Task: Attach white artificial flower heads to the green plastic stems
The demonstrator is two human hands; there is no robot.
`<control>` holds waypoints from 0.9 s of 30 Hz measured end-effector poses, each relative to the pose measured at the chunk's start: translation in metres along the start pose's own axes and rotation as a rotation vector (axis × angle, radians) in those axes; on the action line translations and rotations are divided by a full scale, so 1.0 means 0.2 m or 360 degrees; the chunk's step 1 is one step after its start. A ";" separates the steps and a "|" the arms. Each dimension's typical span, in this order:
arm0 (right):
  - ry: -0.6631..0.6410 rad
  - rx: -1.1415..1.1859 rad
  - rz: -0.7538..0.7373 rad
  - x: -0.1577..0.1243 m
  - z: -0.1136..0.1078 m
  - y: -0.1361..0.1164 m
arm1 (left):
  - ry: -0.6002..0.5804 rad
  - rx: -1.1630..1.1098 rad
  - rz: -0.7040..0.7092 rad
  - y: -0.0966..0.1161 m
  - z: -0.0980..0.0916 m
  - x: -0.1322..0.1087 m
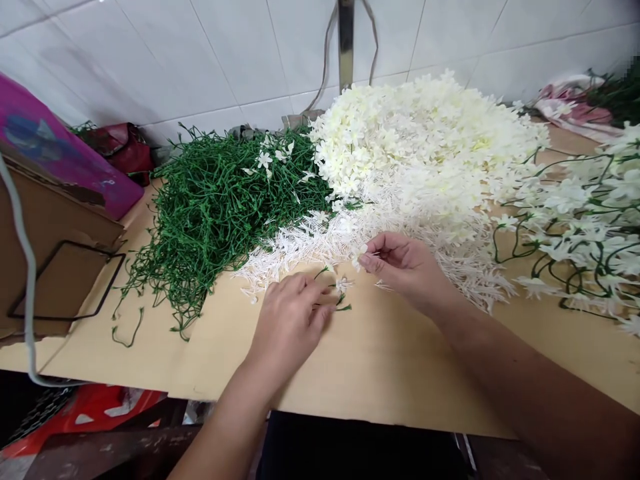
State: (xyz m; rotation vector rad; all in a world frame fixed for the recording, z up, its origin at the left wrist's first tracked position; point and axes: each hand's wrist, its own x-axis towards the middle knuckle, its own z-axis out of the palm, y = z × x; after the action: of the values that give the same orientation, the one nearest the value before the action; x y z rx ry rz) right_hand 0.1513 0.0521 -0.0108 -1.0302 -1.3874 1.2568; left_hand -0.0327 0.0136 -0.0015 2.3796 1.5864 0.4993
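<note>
1. Green, thin, branching plastic stem (345, 308): centre of the frame, held in the left hand's (297, 312) curled, narrowed fingers (the grip is partly hidden). Steady it gently.
2. White, star-shaped artificial flower (359, 257): slightly higher, pinched between the right hand's (405, 267) thumb and fingertips. A light pinch should spare the petals.
3. Counted, near to far: two hands, one held stem, one pinched flower; one green stem heap (225, 193), upper left; one creamy-white flower heap (425, 133), upper right (pieces uncountable).

Prob. sm. workshop: table (380, 380) w/ piled white flowers (425, 133) & green stems (220, 200).
</note>
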 end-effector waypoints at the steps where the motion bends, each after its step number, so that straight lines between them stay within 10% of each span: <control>1: -0.0033 0.0011 0.0017 0.00 0.00 0.00 | -0.0061 0.0094 -0.0005 0.00 0.01 -0.01; 6: -0.0155 -0.0015 0.0073 0.00 0.00 0.00 | -0.0133 0.0088 -0.0060 -0.01 0.05 0.01; 27: -0.0255 0.0733 0.0508 -0.01 0.09 0.06 | -0.0236 -0.2095 -0.0548 -0.05 0.10 0.09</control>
State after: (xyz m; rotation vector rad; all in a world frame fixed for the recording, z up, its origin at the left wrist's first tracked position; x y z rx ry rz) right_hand 0.1344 0.0481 -0.0222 -0.8585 -0.9963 1.8258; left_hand -0.0261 0.0334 -0.0208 1.0981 0.9940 0.8802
